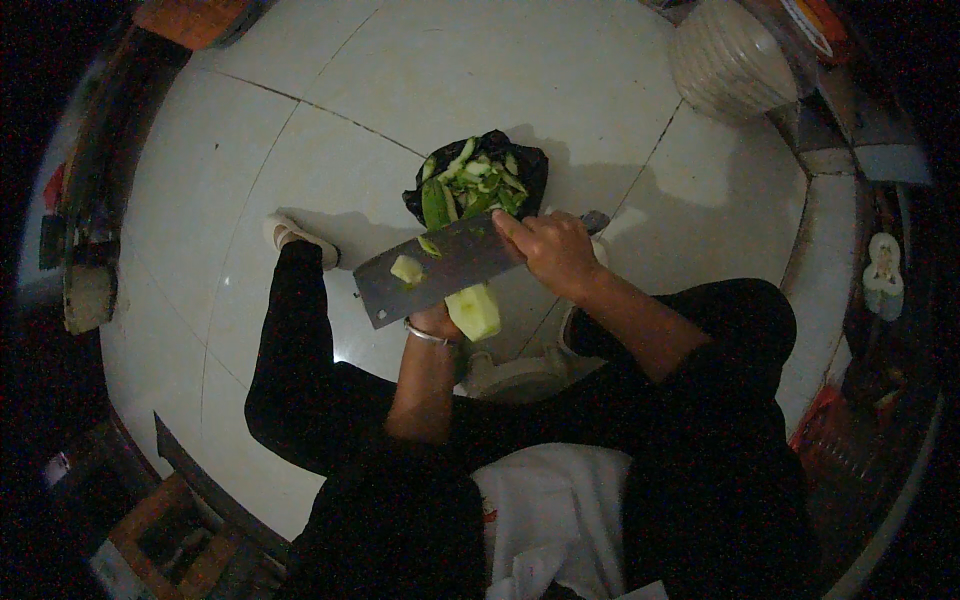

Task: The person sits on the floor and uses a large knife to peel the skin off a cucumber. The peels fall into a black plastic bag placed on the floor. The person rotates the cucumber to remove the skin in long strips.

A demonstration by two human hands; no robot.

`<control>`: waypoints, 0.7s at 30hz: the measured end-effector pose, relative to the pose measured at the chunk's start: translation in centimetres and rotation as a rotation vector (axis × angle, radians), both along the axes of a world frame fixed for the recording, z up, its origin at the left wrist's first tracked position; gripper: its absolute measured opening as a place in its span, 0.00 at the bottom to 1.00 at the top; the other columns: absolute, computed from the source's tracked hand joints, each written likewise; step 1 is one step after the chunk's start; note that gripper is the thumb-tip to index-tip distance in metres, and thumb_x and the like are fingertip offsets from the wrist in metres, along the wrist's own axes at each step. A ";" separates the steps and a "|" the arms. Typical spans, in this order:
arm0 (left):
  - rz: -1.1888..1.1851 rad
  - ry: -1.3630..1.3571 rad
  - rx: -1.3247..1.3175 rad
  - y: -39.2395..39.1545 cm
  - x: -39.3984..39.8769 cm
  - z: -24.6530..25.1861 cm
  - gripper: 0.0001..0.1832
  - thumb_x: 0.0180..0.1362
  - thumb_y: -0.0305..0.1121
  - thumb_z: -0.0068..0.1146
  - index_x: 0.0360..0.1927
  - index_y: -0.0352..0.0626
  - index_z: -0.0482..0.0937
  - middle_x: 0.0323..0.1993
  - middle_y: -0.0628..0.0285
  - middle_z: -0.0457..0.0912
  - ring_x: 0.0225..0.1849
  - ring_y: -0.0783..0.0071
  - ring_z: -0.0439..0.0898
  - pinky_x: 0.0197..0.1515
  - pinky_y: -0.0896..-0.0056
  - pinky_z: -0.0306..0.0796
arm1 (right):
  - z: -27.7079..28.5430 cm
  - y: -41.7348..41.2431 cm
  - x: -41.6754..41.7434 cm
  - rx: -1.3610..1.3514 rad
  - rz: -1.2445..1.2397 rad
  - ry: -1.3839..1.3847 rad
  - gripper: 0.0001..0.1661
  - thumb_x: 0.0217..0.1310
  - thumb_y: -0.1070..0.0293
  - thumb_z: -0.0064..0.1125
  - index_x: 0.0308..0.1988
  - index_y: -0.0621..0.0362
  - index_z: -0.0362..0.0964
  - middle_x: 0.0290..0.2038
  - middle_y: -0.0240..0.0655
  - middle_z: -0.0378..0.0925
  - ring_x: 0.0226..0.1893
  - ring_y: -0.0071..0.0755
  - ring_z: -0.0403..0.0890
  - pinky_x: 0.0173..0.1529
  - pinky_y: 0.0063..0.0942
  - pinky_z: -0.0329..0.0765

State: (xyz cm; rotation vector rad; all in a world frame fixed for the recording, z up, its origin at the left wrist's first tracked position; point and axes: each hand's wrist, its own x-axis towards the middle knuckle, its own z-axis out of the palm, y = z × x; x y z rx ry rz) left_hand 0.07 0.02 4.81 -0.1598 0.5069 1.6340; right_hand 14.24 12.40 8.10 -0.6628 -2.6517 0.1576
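My right hand (551, 247) grips a wide cleaver (450, 259), thumb along the flat of its blade. A pale cut piece (407, 268) and a green sliver of peel (430, 246) cling to the metal. Under the blade, my left hand (436, 324) holds a peeled, pale green gourd-like vegetable (474, 311); the blade hides most of the fingers. A silver bangle (427, 334) circles the left wrist. Just beyond the cleaver, a black plastic bag (534, 169) lies open on the floor, filled with green peelings (476, 180).
Pale floor tiles (360, 67) spread around me. A ribbed whitish container or stack (731, 64) stands at the far right. On a ledge at right lies a halved pale vegetable (883, 274), with a red plastic basket (829, 431) nearer me. A wooden frame (169, 525) sits at lower left.
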 end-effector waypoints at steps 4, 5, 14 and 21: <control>-0.016 0.039 -0.006 -0.2 0.0 0.2 0.27 0.51 0.53 0.48 0.47 0.44 0.69 0.43 0.58 0.74 0.41 0.63 0.75 0.40 0.64 0.73 | 0.3 0.2 0.0 -0.003 0.004 0.020 0.13 0.51 0.64 0.56 0.39 0.51 0.73 0.13 0.31 0.66 0.12 0.35 0.70 0.18 0.32 0.67; -0.019 0.033 -0.035 -0.3 -0.1 -0.2 0.25 0.52 0.53 0.47 0.46 0.44 0.68 0.42 0.58 0.74 0.40 0.63 0.75 0.39 0.63 0.73 | 0.5 0.2 0.0 -0.027 0.005 0.024 0.13 0.51 0.64 0.56 0.40 0.51 0.73 0.13 0.31 0.66 0.13 0.34 0.70 0.17 0.32 0.67; -0.004 0.050 -0.067 -0.2 0.1 -0.1 0.24 0.54 0.53 0.44 0.45 0.44 0.68 0.40 0.58 0.74 0.37 0.62 0.75 0.38 0.62 0.73 | -0.2 0.3 0.3 -0.009 0.003 -0.001 0.12 0.51 0.64 0.55 0.39 0.50 0.73 0.13 0.30 0.67 0.14 0.35 0.71 0.18 0.33 0.67; -0.111 0.069 -0.333 -0.3 0.0 2.0 0.21 0.59 0.49 0.38 0.43 0.42 0.69 0.35 0.56 0.76 0.33 0.60 0.76 0.37 0.58 0.72 | -1.8 2.4 1.8 0.040 -0.164 -0.193 0.11 0.54 0.66 0.50 0.39 0.50 0.72 0.14 0.32 0.68 0.15 0.39 0.72 0.19 0.36 0.68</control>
